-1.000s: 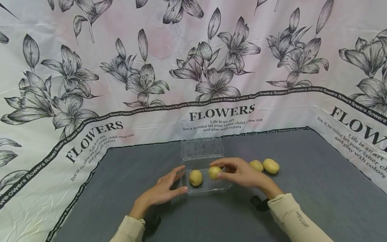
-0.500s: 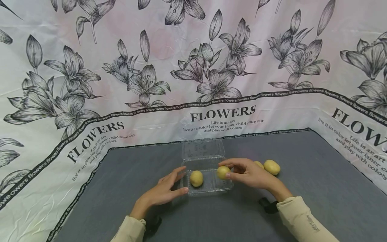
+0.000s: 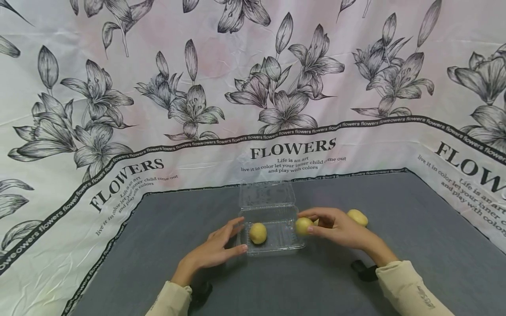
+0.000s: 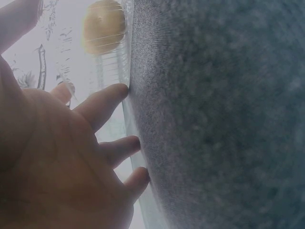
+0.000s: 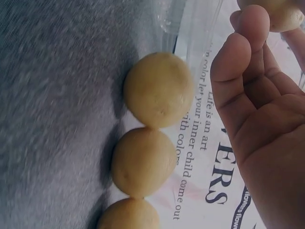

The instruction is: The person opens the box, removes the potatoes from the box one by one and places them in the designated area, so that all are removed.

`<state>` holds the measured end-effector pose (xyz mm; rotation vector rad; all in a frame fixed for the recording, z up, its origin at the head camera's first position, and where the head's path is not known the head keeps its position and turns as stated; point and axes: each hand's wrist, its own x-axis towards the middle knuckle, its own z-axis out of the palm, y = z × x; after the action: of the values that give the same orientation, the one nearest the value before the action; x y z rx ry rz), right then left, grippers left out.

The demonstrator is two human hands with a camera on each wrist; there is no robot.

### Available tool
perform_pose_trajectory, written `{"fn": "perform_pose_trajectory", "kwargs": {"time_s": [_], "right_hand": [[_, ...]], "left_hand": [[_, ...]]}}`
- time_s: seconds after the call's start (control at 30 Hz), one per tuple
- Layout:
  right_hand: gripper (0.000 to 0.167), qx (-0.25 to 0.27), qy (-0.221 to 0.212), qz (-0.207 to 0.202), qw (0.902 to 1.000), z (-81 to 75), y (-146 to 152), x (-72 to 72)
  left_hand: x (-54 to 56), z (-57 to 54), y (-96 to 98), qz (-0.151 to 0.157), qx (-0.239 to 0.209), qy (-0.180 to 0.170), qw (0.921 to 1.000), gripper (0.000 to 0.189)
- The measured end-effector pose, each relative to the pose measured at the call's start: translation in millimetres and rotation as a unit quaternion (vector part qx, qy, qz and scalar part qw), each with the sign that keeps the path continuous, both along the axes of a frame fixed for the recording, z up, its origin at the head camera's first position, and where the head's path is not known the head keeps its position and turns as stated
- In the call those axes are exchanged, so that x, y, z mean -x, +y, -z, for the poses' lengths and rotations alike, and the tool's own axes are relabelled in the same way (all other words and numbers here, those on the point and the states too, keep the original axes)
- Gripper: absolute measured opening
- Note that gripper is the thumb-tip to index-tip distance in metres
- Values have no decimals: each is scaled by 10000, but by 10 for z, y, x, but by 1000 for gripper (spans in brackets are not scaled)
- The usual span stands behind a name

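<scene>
A clear plastic clamshell box (image 3: pixel 272 240) stands on the grey table with its lid raised at the back. One yellow potato (image 3: pixel 258 233) sits in its left part, also visible through the wall in the left wrist view. My left hand (image 3: pixel 215 246) is at the box's left side, fingers extended, fingertips touching the wall (image 4: pixel 127 78). Over the box's right edge, my right hand (image 3: pixel 340 228) pinches another potato (image 3: pixel 302 226) between thumb and fingers. The right wrist view shows a row of potatoes on the table: a near one (image 5: pixel 159 90), a middle one (image 5: pixel 144 162) and a partly cropped one (image 5: pixel 129 214).
A potato (image 3: pixel 357 218) lies beyond the right hand, which hides most of the others from the head view. White cloth (image 3: pixel 197 164) printed with flowers and lettering hangs behind and along both sides of the grey table (image 3: pixel 276 285).
My right hand has carried its pinched potato to the right, from above the box's right half to its right edge. The left hand stays at the box's left side.
</scene>
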<state>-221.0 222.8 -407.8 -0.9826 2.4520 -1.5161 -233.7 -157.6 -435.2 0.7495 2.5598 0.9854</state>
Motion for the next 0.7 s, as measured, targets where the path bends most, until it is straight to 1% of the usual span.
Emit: {"fn": "perform_pose_trajectory", "kwargs": {"time_s": [0.47,0.7], "right_hand": [[34,6,27,130,9999,3,207,-98],[35,0,222,152,9996,34,315,-116]], "left_hand": [[-10,-17,3,-55,-9,-44,10000,82],[-11,-19,6,-28,-13,-51,10000,82]]}}
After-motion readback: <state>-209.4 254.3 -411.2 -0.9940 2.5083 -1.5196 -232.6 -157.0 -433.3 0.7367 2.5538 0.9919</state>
